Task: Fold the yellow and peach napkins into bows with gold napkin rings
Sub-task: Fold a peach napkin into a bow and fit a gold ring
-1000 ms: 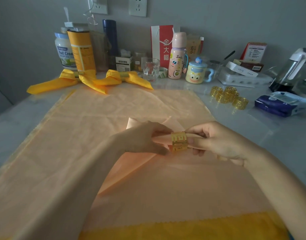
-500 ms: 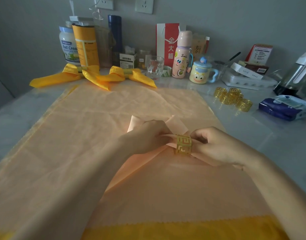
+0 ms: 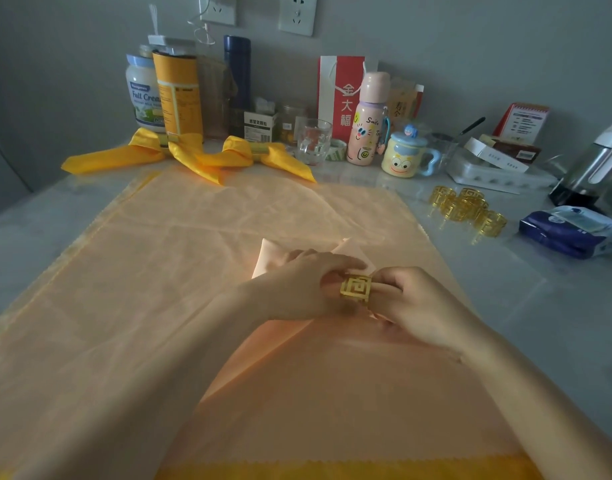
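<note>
A folded peach napkin point(image 3: 273, 258) lies mid-table on a flat peach napkin point(image 3: 193, 271), with a gold napkin ring point(image 3: 356, 288) round its gathered middle. My left hand point(image 3: 297, 289) grips the folded napkin just left of the ring. My right hand point(image 3: 412, 303) pinches the ring from its right side. Two finished yellow bows point(image 3: 152, 152) point(image 3: 263, 155) with rings lie at the back left. Several spare gold rings point(image 3: 467, 207) sit at the right. A yellow napkin edge point(image 3: 332, 471) shows under the peach stack at the near edge.
Along the back wall stand jars and a tin point(image 3: 176, 95), a glass point(image 3: 313, 142), a pink bottle point(image 3: 368, 119), a lidded cartoon mug point(image 3: 405, 155) and a white tray point(image 3: 495, 171). A blue tissue pack point(image 3: 571, 230) and a kettle point(image 3: 595, 164) are at the far right.
The ring has slid left along the gathered napkin toward my left hand, and both hands have closed in around it.
</note>
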Motion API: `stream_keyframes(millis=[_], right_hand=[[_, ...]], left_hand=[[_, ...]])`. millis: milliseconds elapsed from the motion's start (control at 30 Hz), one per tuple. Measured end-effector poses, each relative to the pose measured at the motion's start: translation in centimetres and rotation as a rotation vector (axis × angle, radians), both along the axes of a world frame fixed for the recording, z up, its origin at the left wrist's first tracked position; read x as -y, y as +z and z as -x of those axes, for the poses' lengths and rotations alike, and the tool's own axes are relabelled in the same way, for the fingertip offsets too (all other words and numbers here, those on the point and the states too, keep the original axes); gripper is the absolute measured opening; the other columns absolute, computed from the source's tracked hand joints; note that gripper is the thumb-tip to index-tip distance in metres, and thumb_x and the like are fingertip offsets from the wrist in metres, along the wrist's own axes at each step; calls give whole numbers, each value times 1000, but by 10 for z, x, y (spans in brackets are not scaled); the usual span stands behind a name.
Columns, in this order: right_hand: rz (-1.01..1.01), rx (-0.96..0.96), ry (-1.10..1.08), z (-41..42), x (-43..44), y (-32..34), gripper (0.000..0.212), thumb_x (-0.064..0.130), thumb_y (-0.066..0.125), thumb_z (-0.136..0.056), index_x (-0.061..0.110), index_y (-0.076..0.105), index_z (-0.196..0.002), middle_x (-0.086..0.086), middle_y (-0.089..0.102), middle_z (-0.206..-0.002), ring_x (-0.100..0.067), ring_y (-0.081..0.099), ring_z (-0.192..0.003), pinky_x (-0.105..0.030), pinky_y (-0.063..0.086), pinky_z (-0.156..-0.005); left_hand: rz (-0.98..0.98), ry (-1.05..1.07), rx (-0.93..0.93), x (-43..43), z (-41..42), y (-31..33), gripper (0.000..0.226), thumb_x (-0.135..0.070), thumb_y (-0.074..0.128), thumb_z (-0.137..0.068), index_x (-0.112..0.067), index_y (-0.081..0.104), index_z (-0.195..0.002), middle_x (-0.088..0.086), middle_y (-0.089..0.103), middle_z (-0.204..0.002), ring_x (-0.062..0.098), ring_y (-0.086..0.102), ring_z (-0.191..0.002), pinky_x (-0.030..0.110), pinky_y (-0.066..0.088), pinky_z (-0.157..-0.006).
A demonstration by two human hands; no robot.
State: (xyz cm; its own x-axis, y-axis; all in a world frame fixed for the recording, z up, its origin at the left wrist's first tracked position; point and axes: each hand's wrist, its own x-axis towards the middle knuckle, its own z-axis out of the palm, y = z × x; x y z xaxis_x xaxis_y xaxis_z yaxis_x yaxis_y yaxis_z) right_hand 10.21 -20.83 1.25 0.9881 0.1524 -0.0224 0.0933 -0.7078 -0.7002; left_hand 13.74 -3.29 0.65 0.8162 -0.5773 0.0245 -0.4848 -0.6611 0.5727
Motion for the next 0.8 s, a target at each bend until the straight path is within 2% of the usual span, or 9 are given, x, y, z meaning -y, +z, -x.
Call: stream_keyframes(millis=[67, 167, 267, 400, 500, 567, 633, 733, 800], right_hand=[[7, 28, -4, 1, -2, 1, 11, 21, 60, -83, 17, 65, -74, -8, 67, -67, -19, 62, -59, -37, 49, -59], [16, 63, 1, 1, 0, 2, 9, 25, 64, -82, 19, 66, -76, -3, 66, -66, -15, 59, -57, -29, 44, -56], [9, 88, 29, 0, 2, 3, 4, 22, 63, -84, 23, 67, -83, 8, 61, -61, -7, 56, -51, -25, 43, -54], [2, 63, 105, -1, 5, 4, 20, 15, 56, -86, 31, 66, -95, 21, 60, -63, -4, 55, -50, -21, 43, -54], [47, -17, 173, -2, 3, 8, 15, 24, 56, -90, 26, 64, -77, 12, 54, -61, -7, 48, -54, -29, 39, -58], [105, -70, 219, -3, 0, 14, 27, 33, 54, -91, 17, 61, -71, 2, 54, -66, -11, 48, -60, -36, 39, -62], [106, -104, 226, -7, -1, 19, 34, 38, 50, -93, 12, 65, -77, -11, 62, -75, -21, 54, -68, -42, 45, -71], [119, -81, 176, -8, -3, 19, 21, 35, 55, -91, 17, 67, -89, -8, 69, -84, -17, 60, -75, -37, 47, -76], [108, -70, 163, -8, -5, 15, 15, 30, 58, -89, 18, 67, -91, -7, 69, -83, -14, 60, -75, -31, 46, -74]], left_hand=[[43, -1, 79, -1, -1, -3, 45, -46, 68, -77, -38, 57, -120, -21, 59, -101, 10, 48, -106, 35, 32, -103], [97, 5, 68, -4, -5, -5, 51, -50, 63, -62, -35, 63, -112, -14, 66, -102, 10, 57, -100, 35, 41, -96], [80, 20, 90, -7, -8, -2, 57, -56, 59, -56, -36, 64, -110, -16, 67, -103, 6, 57, -102, 30, 37, -99], [130, 78, 59, -11, -8, 0, 58, -48, 70, -57, -32, 64, -112, -18, 64, -101, 5, 57, -103, 30, 33, -103], [168, 62, 14, -11, -9, -3, 68, -61, 61, -45, -34, 64, -108, -21, 64, -97, -2, 56, -99, 30, 34, -104], [128, 57, 2, -10, -10, -4, 56, -54, 70, -53, -37, 63, -106, -21, 63, -99, -4, 54, -99, 29, 32, -105], [139, 55, -33, -11, -12, -4, 47, -46, 74, -58, -39, 60, -103, -21, 63, -98, -4, 54, -99, 29, 32, -104], [172, 41, -109, -14, -13, -5, 44, -36, 80, -68, -37, 58, -107, -23, 59, -95, -9, 51, -94, 20, 32, -94], [174, 33, -140, -16, -15, -3, 36, -30, 73, -78, -38, 55, -109, -22, 58, -98, -8, 50, -95, 18, 32, -92]])
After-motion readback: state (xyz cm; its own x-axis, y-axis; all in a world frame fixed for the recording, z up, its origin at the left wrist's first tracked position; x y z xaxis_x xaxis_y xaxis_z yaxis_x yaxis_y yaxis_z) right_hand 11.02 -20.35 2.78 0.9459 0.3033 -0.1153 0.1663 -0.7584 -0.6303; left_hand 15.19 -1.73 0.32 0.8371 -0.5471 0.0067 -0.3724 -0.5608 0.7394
